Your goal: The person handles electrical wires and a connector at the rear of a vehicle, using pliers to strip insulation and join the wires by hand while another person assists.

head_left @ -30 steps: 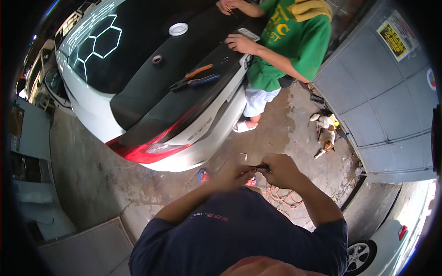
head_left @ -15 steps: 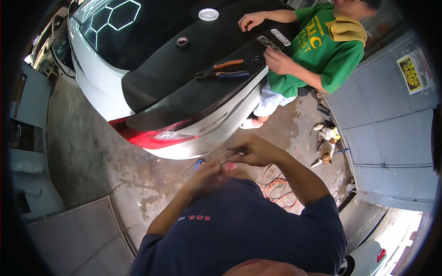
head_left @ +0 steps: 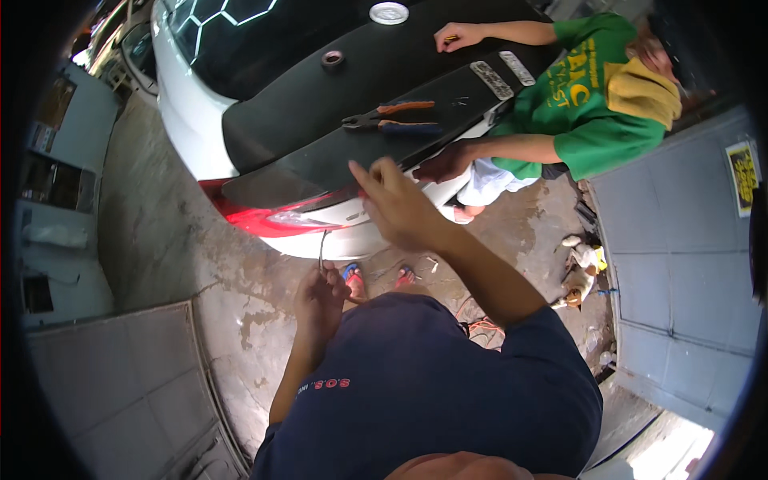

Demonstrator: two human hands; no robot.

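My left hand (head_left: 318,300) is closed in front of my shirt. It pinches a thin, dark, slightly curved strip (head_left: 323,246) that stands up toward the car's bumper. Whether the strip is wire or plastic I cannot make out. My right hand (head_left: 392,204) is over the rear edge of the white car, index finger stretched out, nothing visible in it. Beyond its fingertips, on the dark trunk lid (head_left: 280,132), lies a pair of pliers (head_left: 370,120) with one orange and one blue handle.
A co-worker in a green shirt (head_left: 588,80) leans at the car's right side, one hand (head_left: 460,36) resting on the lid. A tape roll (head_left: 326,61), a white round object (head_left: 390,13) and two pale strips (head_left: 491,80) lie there. A dog (head_left: 578,280) and orange cable (head_left: 484,326) are on the floor.
My hands have parted: the right moved up to the car's rear edge, the left drew back with the strip. The co-worker has put a strip down on the lid and bends lower.
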